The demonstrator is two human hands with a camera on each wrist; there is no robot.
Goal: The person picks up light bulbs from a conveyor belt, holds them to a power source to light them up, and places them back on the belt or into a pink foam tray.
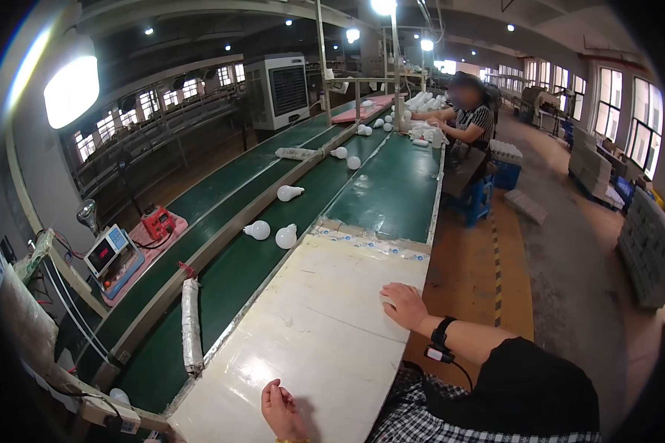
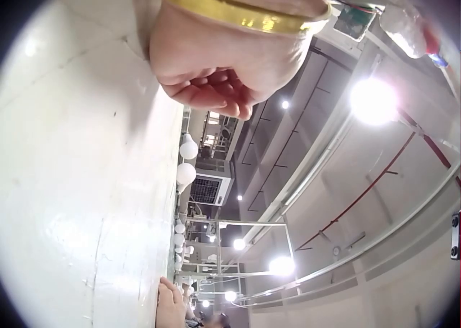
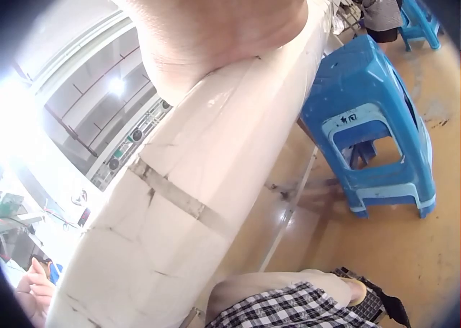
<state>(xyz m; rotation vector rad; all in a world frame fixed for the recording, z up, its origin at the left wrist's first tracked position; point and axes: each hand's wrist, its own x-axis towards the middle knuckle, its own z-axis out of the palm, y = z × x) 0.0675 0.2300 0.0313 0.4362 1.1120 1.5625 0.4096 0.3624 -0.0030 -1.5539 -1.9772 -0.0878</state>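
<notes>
A pale, glossy work board (image 1: pixel 303 310) lies across the near end of the green belt. My left hand (image 1: pixel 282 410) rests on its side at the board's near part, fingers loosely curled around nothing; the left wrist view shows the same hand (image 2: pixel 223 61) with its curled fingertips. My right hand (image 1: pixel 404 306) lies palm down near the board's right edge, fingers relaxed. Only its heel and wrist (image 3: pixel 223 33) show in the right wrist view; its fingers are hidden there. White bulbs (image 1: pixel 286 236) lie on the belt beyond the board, touched by neither hand.
A foil-wrapped bar (image 1: pixel 191 325) lies left of the board. Left of the belt stand a meter (image 1: pixel 109 251) and a red device (image 1: pixel 157 223). Another person (image 1: pixel 471 122) sits farther along the belt. A blue stool (image 3: pixel 374 126) stands on the floor at the right.
</notes>
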